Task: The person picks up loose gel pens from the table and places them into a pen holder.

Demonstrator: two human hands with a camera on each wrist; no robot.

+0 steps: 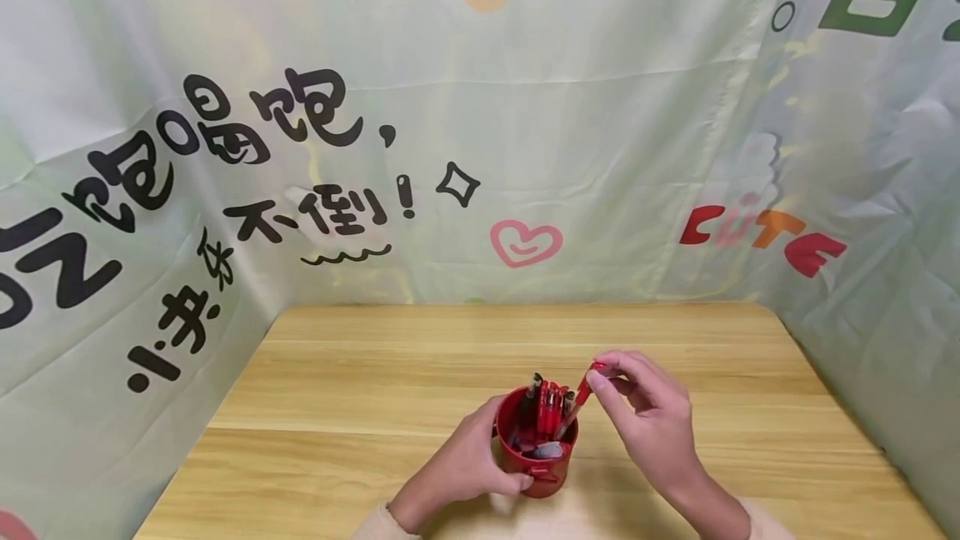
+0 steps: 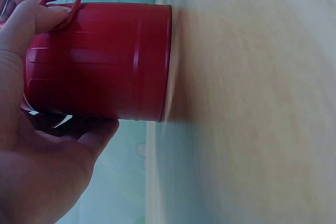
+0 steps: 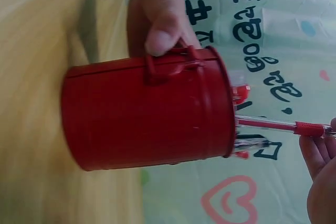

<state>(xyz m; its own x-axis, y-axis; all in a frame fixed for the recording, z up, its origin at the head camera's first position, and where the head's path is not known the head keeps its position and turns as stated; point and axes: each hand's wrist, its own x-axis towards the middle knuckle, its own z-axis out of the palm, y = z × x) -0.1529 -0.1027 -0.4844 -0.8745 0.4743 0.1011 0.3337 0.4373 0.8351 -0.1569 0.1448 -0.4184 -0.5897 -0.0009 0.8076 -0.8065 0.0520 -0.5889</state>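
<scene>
A red metal bucket (image 1: 546,480) with small side handles stands on the wooden table, holding several pens (image 1: 551,411), many of them red. My left hand (image 1: 468,452) grips the bucket around its left side, thumb at the near handle (image 2: 73,14). With thumb and fingertips my right hand (image 1: 656,415) pinches the upper end of a red pen (image 1: 583,390). That pen leans to the right, its clear barrel (image 3: 265,123) still partly inside the bucket, the lower end hidden there. A pale grey piece (image 1: 549,450) shows at the bucket's near inner side.
The wooden table (image 1: 360,382) runs back to a pale printed cloth (image 1: 600,148) that hangs behind it and along both sides. Black lettering, a pink heart and the word CUTE are printed on the cloth.
</scene>
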